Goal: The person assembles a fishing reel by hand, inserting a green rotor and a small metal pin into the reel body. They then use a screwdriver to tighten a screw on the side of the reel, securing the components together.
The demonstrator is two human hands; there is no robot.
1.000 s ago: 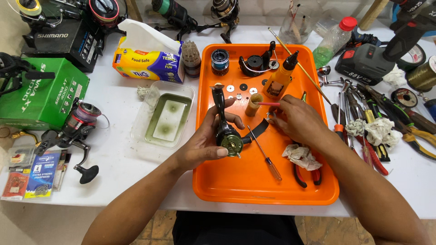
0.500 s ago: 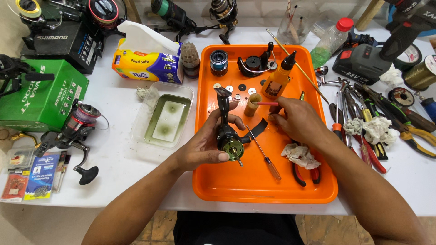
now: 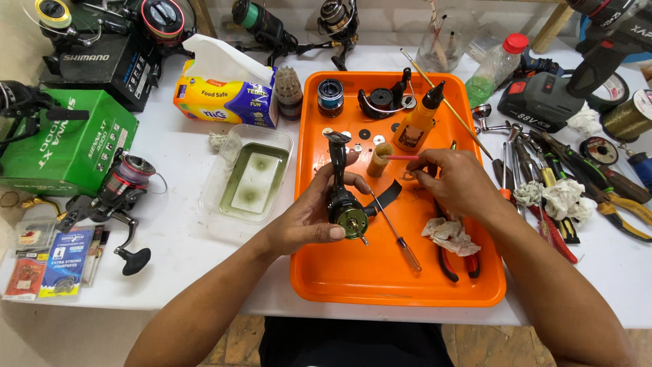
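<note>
The left hand (image 3: pixel 309 221) was closed around a stripped fishing-reel body (image 3: pixel 345 204), black with a brass-coloured gear face turned toward the wearer, and held it just above the orange tray (image 3: pixel 380 282) near the tray's middle. The reel's long axis ran almost straight away from the person: its black stem rose from the palm toward the far rim of the tray, tilted only slightly left. The thumb lay across the near side under the gear, and the fingers wrapped the far side.

The right hand (image 3: pixel 451 180) hung just to the right of the reel and a little farther out, fingers pinched on a thin red-handled tool (image 3: pixel 402 158). The tool lay roughly level, pointing left, with its tip at or in a small tan cup (image 3: pixel 380 160) standing on the tray just beyond the reel's stem. So the cup sat between the two hands, nearer the right one, and the reel lay to the left of and nearer than the tool's tip.

Both forearms came in from the near edge of the counter (image 3: pixel 183 245), converging over the tray. A screwdriver (image 3: pixel 397 231) lay slantwise on the tray beside the reel, a crumpled rag (image 3: pixel 449 236) and red-handled pliers (image 3: pixel 456 261) under the right wrist, and an orange oil bottle (image 3: pixel 418 122) behind the cup.
</note>
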